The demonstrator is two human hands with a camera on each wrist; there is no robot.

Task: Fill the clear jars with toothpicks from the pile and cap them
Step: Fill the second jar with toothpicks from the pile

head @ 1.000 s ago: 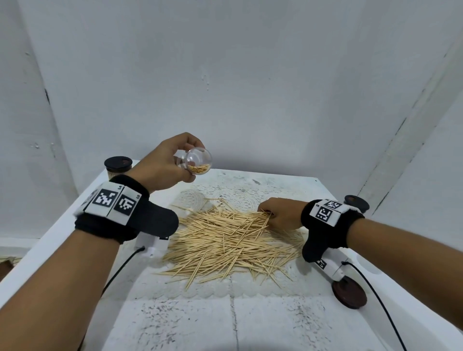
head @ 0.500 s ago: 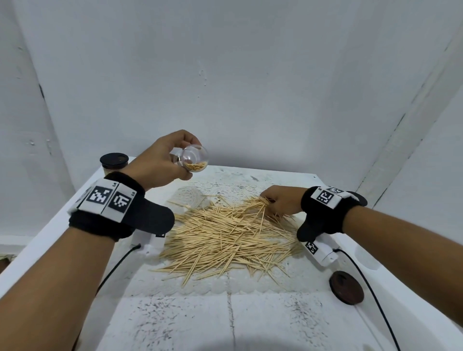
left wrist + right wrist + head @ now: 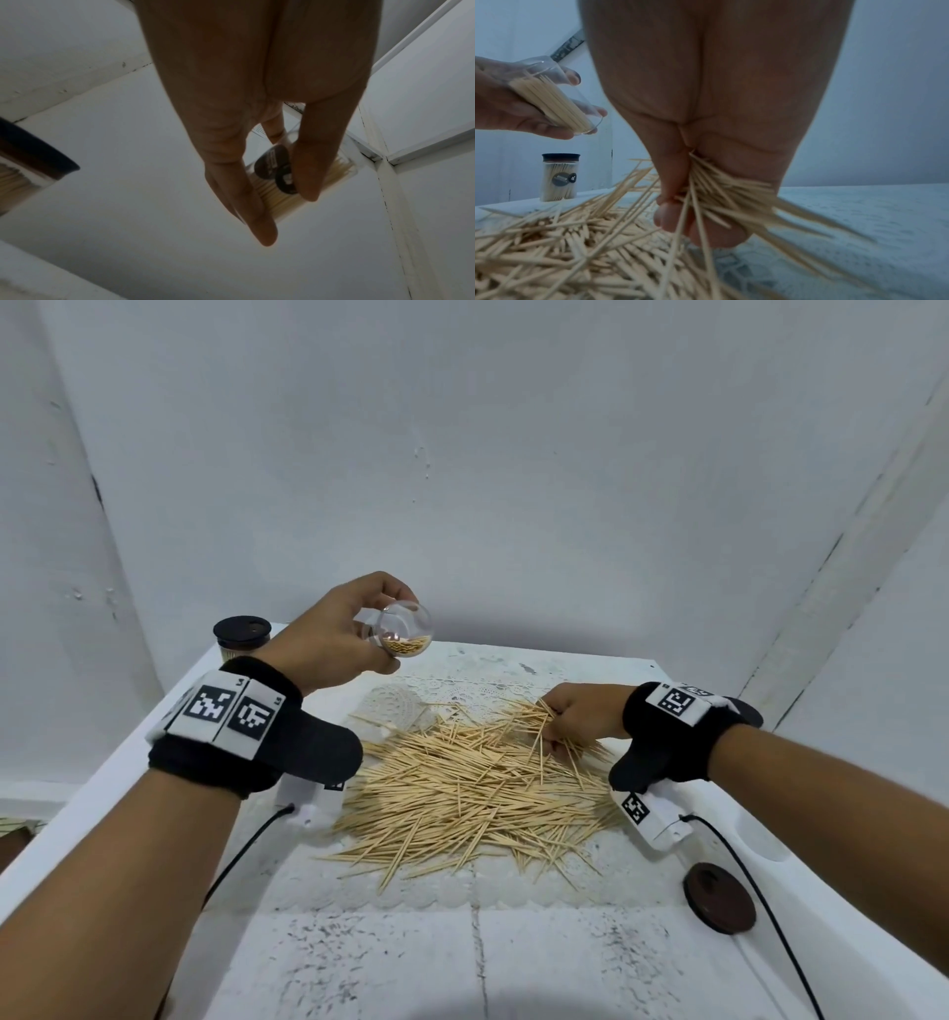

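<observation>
My left hand [image 3: 349, 634] holds a clear jar [image 3: 403, 629] tilted in the air above the table's far left, its mouth toward me and a small bunch of toothpicks inside. The jar [image 3: 557, 97] shows the same in the right wrist view, and the jar [image 3: 303, 180] sits between fingers [image 3: 257, 219] in the left wrist view. A big pile of toothpicks [image 3: 472, 788] lies mid-table. My right hand [image 3: 575, 716] pinches a bundle of toothpicks [image 3: 721, 194] at the pile's far right edge. A dark round lid [image 3: 719, 896] lies at the right.
A capped jar full of toothpicks [image 3: 241, 634] stands at the far left corner; the same capped jar [image 3: 559, 176] shows in the right wrist view. A lace mat [image 3: 400, 706] lies under the pile on the white table [image 3: 359, 963]. Walls close in behind and to the right.
My right hand has closed round a bundle at the pile's far right edge and begun lifting it. The left hand has held the tilted jar nearly still.
</observation>
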